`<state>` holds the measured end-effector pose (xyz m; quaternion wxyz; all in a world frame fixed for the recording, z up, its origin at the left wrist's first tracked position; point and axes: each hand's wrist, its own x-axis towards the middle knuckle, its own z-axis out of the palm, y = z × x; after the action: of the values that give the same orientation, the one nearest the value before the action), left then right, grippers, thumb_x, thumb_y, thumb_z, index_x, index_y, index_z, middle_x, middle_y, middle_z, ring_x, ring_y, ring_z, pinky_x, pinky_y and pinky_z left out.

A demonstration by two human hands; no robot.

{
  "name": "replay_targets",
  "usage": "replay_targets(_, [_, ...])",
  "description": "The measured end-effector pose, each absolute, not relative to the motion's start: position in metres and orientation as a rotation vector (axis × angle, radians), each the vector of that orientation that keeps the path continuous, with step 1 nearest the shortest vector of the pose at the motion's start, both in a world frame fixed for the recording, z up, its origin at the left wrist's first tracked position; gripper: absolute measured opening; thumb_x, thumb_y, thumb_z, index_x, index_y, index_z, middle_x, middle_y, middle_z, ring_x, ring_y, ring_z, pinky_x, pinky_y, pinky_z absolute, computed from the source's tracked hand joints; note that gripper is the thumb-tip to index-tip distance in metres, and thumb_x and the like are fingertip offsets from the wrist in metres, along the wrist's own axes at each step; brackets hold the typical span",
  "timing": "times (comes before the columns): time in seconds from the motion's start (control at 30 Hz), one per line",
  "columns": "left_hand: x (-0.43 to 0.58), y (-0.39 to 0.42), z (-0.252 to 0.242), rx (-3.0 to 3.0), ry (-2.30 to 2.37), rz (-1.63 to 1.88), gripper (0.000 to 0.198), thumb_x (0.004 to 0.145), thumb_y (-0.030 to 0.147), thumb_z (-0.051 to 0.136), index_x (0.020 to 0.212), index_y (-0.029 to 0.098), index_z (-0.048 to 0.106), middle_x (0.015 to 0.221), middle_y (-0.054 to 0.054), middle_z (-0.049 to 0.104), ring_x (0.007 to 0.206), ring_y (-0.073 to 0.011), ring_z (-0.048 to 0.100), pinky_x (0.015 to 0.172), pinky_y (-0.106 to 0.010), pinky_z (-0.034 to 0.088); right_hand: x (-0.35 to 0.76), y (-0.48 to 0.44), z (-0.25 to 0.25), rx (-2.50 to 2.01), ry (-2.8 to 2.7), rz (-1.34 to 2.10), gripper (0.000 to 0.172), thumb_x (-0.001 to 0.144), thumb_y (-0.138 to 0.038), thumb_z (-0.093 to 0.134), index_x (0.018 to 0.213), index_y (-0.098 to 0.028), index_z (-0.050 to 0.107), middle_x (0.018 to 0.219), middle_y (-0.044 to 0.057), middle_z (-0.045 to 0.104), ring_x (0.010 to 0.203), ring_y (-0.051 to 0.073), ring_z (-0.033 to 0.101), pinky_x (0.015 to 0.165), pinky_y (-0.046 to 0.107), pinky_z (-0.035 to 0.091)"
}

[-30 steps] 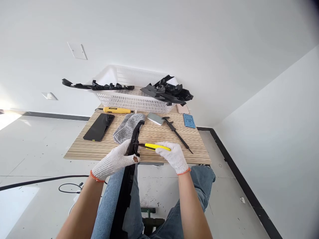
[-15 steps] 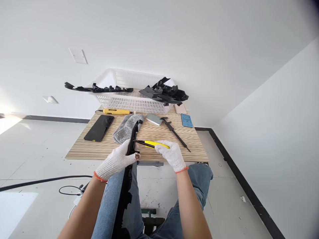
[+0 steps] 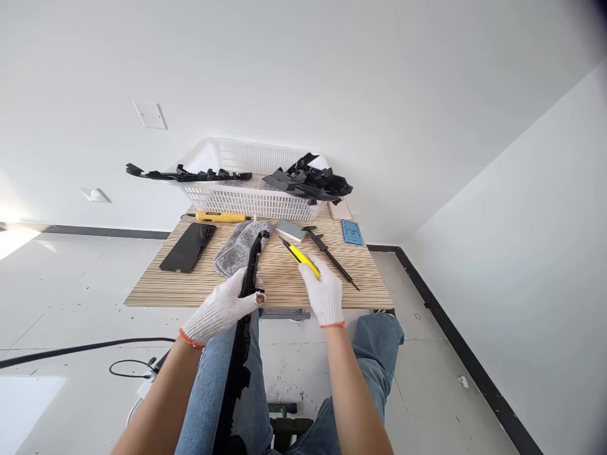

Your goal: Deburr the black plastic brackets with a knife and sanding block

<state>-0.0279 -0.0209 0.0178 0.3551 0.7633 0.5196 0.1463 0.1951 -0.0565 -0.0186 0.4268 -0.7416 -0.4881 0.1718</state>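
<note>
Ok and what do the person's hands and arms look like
The left hand and right hand wear white knitted gloves with orange cuff edges; the left glove's thumb tip has a hole. The forearms are bare, with no sleeves in view.

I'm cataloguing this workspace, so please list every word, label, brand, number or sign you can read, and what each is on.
No text can be read for certain.
Dark label on the yellow tool in front of the white basket: too small to read.
Blue card: printed marks, too small and blurred to read.
Yellow-handled tool in the right hand: no lettering can be made out.
</note>
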Motion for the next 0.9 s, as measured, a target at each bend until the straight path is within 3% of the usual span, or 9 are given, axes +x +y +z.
replay_targets(0.13, [-0.023, -0.025, 0.022, 1.975, 1.394, 0.364, 0.028, 0.085, 0.047, 0.054, 0.104, 0.027, 0.059, 0.096, 0.001, 0.071, 0.089, -0.0243, 0.067, 0.076, -0.033, 0.045, 0.182, -0.053, -0.006, -2.162, -1.554, 0.213, 0.052, 0.096, -0.038, 0.058, 0.147, -0.033, 0.054, 0.121, 0.014, 0.068, 0.103, 0.031, 0.066, 0.086, 0.043, 0.051])
replay_targets(0.3, [-0.020, -0.027, 0.021, 1.995, 1.428, 0.361, 0.038, 0.085, 0.049, 0.053, 0.115, 0.027, 0.059, 0.103, -0.003, 0.073, 0.096, -0.0292, 0.069, 0.078, -0.035, 0.047, 0.163, -0.046, 0.013, -2.089, -1.582, 0.116, 0.044, 0.089, -0.044, 0.070, 0.133, -0.035, 0.068, 0.148, 0.012, 0.053, 0.127, 0.037, 0.051, 0.105, 0.054, 0.040])
replay_targets(0.43, [-0.021, -0.028, 0.019, 2.009, 1.444, 0.362, 0.047, 0.086, 0.054, 0.053, 0.124, 0.027, 0.057, 0.107, -0.006, 0.074, 0.104, -0.0347, 0.069, 0.078, -0.037, 0.048, 0.137, -0.040, 0.024, -1.826, -1.612, 0.228, 0.028, 0.086, -0.045, 0.076, 0.112, -0.035, 0.077, 0.130, 0.003, 0.066, 0.121, 0.027, 0.056, 0.105, 0.042, 0.041])
replay_targets(0.57, [-0.020, -0.030, 0.021, 2.002, 1.467, 0.336, 0.048, 0.086, 0.058, 0.053, 0.123, 0.027, 0.056, 0.115, -0.008, 0.073, 0.110, -0.0378, 0.068, 0.079, -0.038, 0.047, 0.116, -0.030, 0.024, -1.807, -1.527, 0.392, 0.013, 0.092, -0.036, 0.071, 0.096, -0.027, 0.079, 0.109, 0.003, 0.073, 0.109, 0.023, 0.063, 0.095, 0.035, 0.046])
replay_targets(0.73, [-0.021, -0.030, 0.025, 1.980, 1.431, 0.327, 0.049, 0.087, 0.055, 0.051, 0.126, 0.026, 0.055, 0.118, -0.009, 0.072, 0.112, -0.0386, 0.067, 0.083, -0.040, 0.046, 0.108, -0.020, 0.020, -1.875, -1.524, 0.478, 0.020, 0.099, -0.033, 0.059, 0.098, -0.023, 0.076, 0.109, 0.006, 0.073, 0.101, 0.023, 0.067, 0.081, 0.033, 0.048])
replay_targets(0.9, [-0.022, -0.030, 0.028, 2.002, 1.418, 0.312, 0.056, 0.086, 0.047, 0.049, 0.138, 0.025, 0.049, 0.125, -0.010, 0.070, 0.118, -0.0390, 0.063, 0.087, -0.042, 0.045, 0.122, -0.015, 0.019, -1.917, -1.389, 0.469, 0.021, 0.099, -0.032, 0.055, 0.098, -0.021, 0.073, 0.108, 0.009, 0.072, 0.101, 0.025, 0.067, 0.086, 0.035, 0.047])
